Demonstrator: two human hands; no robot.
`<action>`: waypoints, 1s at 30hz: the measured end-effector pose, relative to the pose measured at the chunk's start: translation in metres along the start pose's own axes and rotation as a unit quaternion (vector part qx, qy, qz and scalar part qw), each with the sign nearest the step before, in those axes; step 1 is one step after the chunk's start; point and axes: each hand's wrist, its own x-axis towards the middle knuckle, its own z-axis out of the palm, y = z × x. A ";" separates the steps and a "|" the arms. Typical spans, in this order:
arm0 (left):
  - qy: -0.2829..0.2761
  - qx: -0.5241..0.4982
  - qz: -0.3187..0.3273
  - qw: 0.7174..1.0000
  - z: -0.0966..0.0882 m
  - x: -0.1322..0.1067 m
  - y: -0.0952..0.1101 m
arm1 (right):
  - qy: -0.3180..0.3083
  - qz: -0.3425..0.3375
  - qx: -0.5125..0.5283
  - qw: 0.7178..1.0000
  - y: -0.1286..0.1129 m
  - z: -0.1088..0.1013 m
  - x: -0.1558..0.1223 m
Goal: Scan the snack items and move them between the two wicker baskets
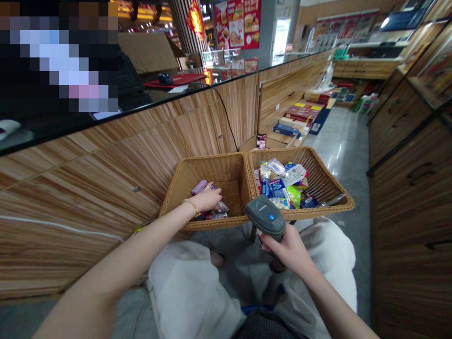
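My left hand rests in the left compartment of a wicker double basket, with its fingers on small packets. A purple packet lies just beyond the fingers, but I cannot tell whether the hand grips anything. My right hand is shut around the handle of a grey handheld barcode scanner, held just in front of the basket's right compartment. That compartment holds a heap of mixed packaged goods.
A wood-veneer counter with a black glass top runs along the left. A computer mouse sits on a red mat beyond the glass. Boxed goods stand stacked along the counter's foot, and wooden cabinets line the right side of a tiled aisle.
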 end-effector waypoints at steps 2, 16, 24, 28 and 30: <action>-0.003 0.004 -0.003 1.000 -0.004 -0.001 -0.001 | 0.001 -0.001 0.003 1.000 0.000 0.000 0.000; 0.142 -0.120 -0.119 0.975 -0.055 -0.023 0.034 | 0.005 -0.019 -0.012 1.000 -0.009 0.000 0.001; 0.250 -0.221 -0.157 0.930 -0.053 -0.027 0.046 | 0.009 -0.021 -0.009 1.000 -0.014 0.002 0.003; 0.280 -0.250 -0.153 0.914 -0.051 -0.027 0.043 | 0.012 -0.029 -0.013 0.999 -0.016 0.003 0.004; 0.287 -0.266 -0.159 0.906 -0.050 -0.028 0.041 | 0.014 -0.031 -0.012 0.999 -0.016 0.004 0.004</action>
